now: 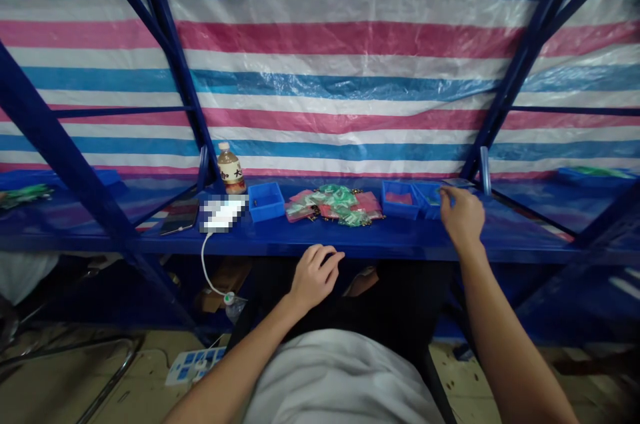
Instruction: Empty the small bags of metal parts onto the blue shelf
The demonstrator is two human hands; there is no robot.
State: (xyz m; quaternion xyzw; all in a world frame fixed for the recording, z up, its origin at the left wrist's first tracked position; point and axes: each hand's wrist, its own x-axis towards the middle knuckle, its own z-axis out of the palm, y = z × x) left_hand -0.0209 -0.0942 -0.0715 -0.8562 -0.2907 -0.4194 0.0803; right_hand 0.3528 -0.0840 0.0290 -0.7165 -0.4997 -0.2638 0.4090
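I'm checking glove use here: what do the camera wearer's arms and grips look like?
The left grip and right grip are bare, with no gloves or watch visible. Both forearms show no sleeves; the top is white.

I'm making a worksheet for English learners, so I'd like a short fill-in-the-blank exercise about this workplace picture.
1. The hand reaching over the table is the person's ____ one.
2. The pile of packets mixes pink ones with ____ ones.
3. As the wearer sees it, the bottle stands to the ____ of the pile.
4. Between the pile and the reaching hand, ____ small blue trays stand side by side.

Missing words: right; green; left; two.
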